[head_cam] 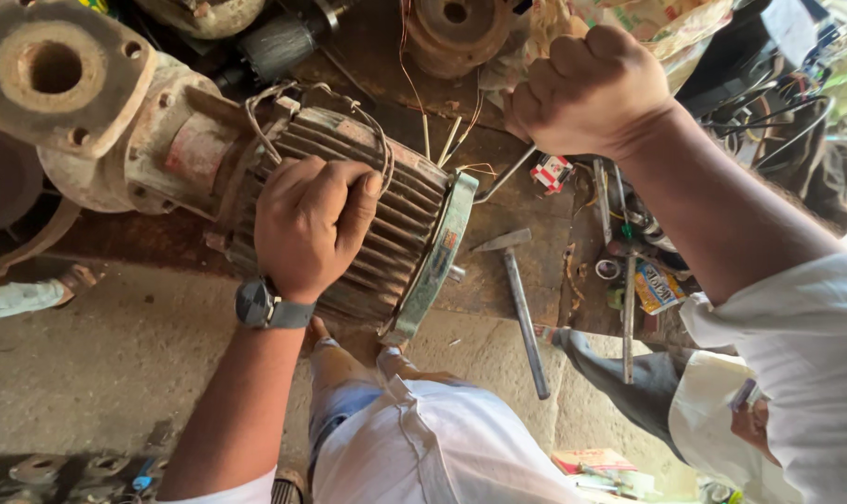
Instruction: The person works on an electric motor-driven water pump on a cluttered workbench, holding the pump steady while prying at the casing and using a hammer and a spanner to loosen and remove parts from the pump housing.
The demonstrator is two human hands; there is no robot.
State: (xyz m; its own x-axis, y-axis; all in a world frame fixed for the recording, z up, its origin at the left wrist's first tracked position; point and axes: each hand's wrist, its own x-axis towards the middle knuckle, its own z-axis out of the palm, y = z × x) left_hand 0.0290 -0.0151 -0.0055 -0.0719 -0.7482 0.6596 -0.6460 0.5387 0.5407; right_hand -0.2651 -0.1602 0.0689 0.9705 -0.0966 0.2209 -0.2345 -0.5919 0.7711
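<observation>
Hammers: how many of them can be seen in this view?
1. The hammer lies on the floor right of the finned motor, which the left hand touches. Others may be hidden in the clutter.
</observation>
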